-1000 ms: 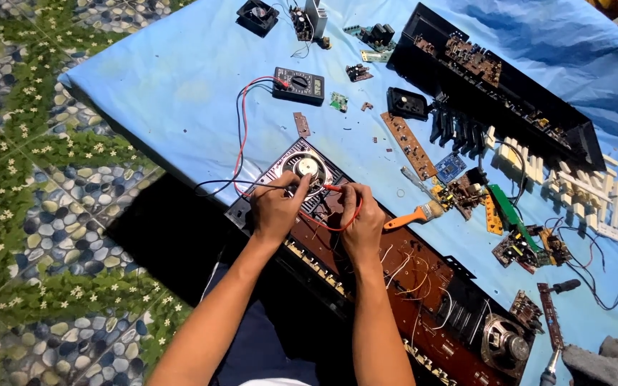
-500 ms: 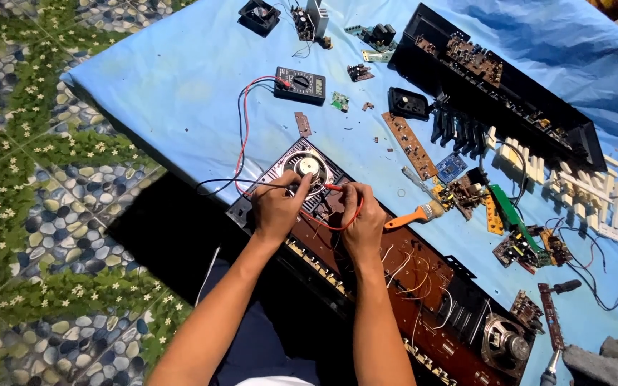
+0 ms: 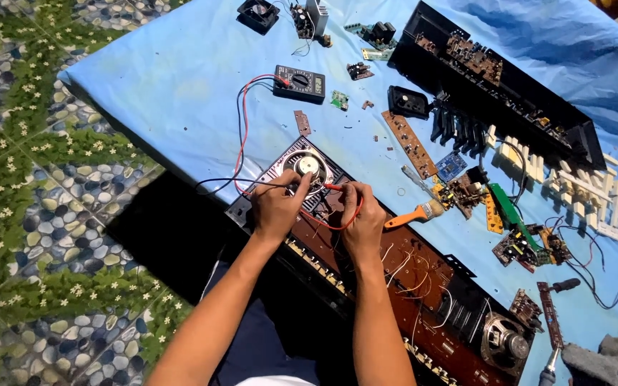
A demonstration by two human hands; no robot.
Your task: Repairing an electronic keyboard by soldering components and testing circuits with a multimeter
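Head view. Surface: blue sheet point(image 3: 180, 86) spread over a pebble-and-flower patterned floor point(image 3: 30, 179).

Main item: opened chassis point(image 3: 395, 279) at the sheet's near edge, brown board inside, one round speaker point(image 3: 309, 166) at its far end, another point(image 3: 508, 343) at the near right.

Left hand point(image 3: 275, 207): closed on a black probe point(image 3: 280, 187), tip beside the far speaker.

Right hand point(image 3: 363, 221): closed on a red probe point(image 3: 332, 187), its red lead looping under the fingers.

Leads run up to a black multimeter point(image 3: 300, 83), well apart from the hands.

Brush point(image 3: 416, 213), orange handle, just right of the right hand.

Loose boards point(image 3: 409, 143) and a black casing point(image 3: 509, 86) lie farther right.
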